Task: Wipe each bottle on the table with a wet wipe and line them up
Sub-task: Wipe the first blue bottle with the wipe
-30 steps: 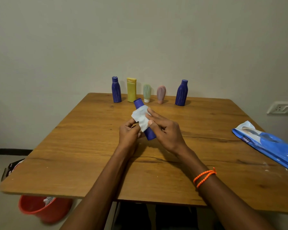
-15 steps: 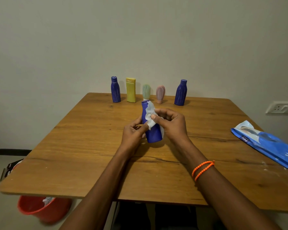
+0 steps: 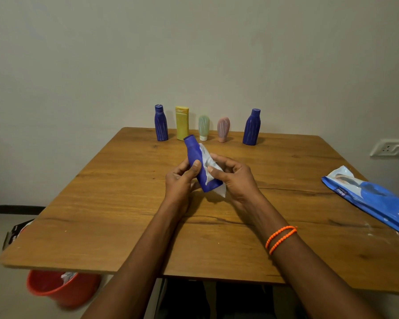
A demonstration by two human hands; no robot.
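Above the middle of the wooden table (image 3: 101,203) I hold a blue bottle (image 3: 195,157), its cap end tilted away and left. My left hand (image 3: 182,180) grips its lower body with the thumb on the front. My right hand (image 3: 233,178) pinches a white wet wipe (image 3: 209,161) against the bottle's right side. Along the far edge stand a blue bottle (image 3: 161,123), a yellow bottle (image 3: 182,123), a green tube (image 3: 203,127), a pink tube (image 3: 223,129) and another blue bottle (image 3: 251,127).
A blue wet-wipe pack (image 3: 373,199) lies at the table's right edge. An orange bin (image 3: 60,288) with used wipes stands on the floor under the front left corner. A wall socket (image 3: 389,147) is at the right.
The bottle turned from lying slanted to nearly upright, then tilted left again. The wipe slid from its upper part down along its right side.
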